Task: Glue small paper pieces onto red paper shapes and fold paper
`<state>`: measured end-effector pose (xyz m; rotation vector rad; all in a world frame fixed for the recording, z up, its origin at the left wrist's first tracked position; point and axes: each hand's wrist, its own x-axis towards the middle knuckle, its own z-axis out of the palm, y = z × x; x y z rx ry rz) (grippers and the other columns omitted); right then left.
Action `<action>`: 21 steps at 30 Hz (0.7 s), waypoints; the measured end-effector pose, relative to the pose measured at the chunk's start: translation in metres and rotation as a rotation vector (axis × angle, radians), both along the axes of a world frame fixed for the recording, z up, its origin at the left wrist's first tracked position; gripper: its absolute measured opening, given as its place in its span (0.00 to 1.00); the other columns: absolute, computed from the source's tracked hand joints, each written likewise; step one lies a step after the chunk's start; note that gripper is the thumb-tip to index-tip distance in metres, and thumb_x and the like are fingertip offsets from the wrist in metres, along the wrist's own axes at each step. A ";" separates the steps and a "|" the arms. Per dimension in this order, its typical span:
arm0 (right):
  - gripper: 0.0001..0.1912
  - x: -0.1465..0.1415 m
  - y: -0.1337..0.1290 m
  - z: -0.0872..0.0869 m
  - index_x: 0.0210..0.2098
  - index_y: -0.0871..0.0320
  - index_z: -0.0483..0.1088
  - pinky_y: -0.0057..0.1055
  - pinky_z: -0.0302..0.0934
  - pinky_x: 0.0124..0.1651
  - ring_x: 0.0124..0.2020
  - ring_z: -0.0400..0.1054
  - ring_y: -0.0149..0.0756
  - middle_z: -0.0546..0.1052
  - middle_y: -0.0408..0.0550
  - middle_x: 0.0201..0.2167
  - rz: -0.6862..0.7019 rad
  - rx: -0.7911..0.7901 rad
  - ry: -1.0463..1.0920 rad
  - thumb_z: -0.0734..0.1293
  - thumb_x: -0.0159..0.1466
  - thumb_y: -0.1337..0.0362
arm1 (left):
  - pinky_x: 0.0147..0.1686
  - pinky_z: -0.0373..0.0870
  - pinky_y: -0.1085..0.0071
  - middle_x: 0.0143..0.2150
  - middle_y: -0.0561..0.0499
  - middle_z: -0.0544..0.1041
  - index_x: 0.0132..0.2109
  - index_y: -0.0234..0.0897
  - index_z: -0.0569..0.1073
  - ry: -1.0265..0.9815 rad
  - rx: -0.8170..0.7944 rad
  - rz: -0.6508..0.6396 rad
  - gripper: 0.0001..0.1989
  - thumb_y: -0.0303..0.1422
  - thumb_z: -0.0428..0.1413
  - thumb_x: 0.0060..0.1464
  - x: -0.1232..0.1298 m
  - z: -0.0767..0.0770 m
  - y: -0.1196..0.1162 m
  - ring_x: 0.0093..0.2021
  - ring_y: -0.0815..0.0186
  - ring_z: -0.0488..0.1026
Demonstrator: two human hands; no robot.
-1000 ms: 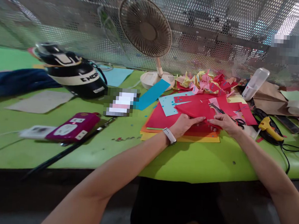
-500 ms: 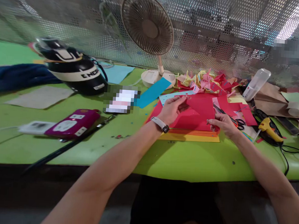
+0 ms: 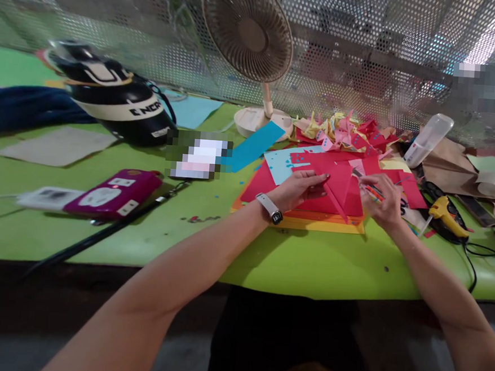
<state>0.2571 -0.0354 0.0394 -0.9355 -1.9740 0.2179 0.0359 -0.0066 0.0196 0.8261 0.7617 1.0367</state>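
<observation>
My left hand (image 3: 300, 189), with a grey-banded watch on its wrist, pinches a folded piece of red paper (image 3: 336, 186) that stands tilted above a stack of red and orange sheets (image 3: 259, 192). To the right, my right hand (image 3: 382, 200) has its fingers closed around a pair of scissors (image 3: 374, 192). The blades point left toward the folded red paper, apart from it as far as I can see. Dark handle loops show partly behind the hand. A pale blue sheet (image 3: 277, 168) with small blue bits on it lies beside the left hand.
Behind the stack lies a heap of yellow, pink and red paper scraps (image 3: 344, 130) near a fan (image 3: 253, 33). A yellow glue gun (image 3: 451, 216) and a clear bottle (image 3: 431, 139) are on the right. Leftward are a phone (image 3: 201, 158), a purple power strip (image 3: 113, 194) and a black jug (image 3: 125, 109).
The red paper in my left hand is now folded and raised at an angle. My right hand has left the paper's edge and taken hold of the scissors. The view has shifted slightly.
</observation>
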 end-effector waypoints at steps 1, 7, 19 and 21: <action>0.13 0.002 0.000 0.002 0.45 0.55 0.74 0.44 0.66 0.52 0.48 0.72 0.43 0.78 0.52 0.44 0.012 0.147 -0.103 0.65 0.61 0.63 | 0.36 0.76 0.73 0.28 0.54 0.78 0.29 0.33 0.75 0.007 -0.007 -0.033 0.12 0.32 0.70 0.42 -0.002 0.000 0.001 0.26 0.74 0.74; 0.21 0.001 0.002 -0.001 0.56 0.52 0.69 0.49 0.55 0.64 0.64 0.60 0.42 0.71 0.48 0.60 0.265 0.373 -0.652 0.61 0.65 0.69 | 0.39 0.74 0.70 0.29 0.50 0.80 0.32 0.33 0.77 0.059 0.014 -0.252 0.10 0.33 0.69 0.45 -0.002 -0.006 0.000 0.29 0.70 0.76; 0.16 -0.003 -0.002 -0.001 0.51 0.48 0.74 0.43 0.63 0.57 0.58 0.67 0.38 0.77 0.45 0.53 0.314 0.333 -0.696 0.60 0.69 0.67 | 0.34 0.73 0.71 0.27 0.49 0.79 0.30 0.33 0.77 0.078 0.010 -0.334 0.15 0.40 0.69 0.42 -0.001 -0.004 -0.002 0.27 0.69 0.76; 0.16 -0.004 -0.002 -0.002 0.49 0.49 0.74 0.41 0.63 0.56 0.55 0.70 0.36 0.79 0.43 0.50 0.322 0.318 -0.695 0.59 0.69 0.67 | 0.34 0.73 0.71 0.27 0.50 0.80 0.30 0.33 0.77 0.064 0.010 -0.330 0.15 0.40 0.70 0.42 0.000 -0.003 -0.003 0.28 0.69 0.76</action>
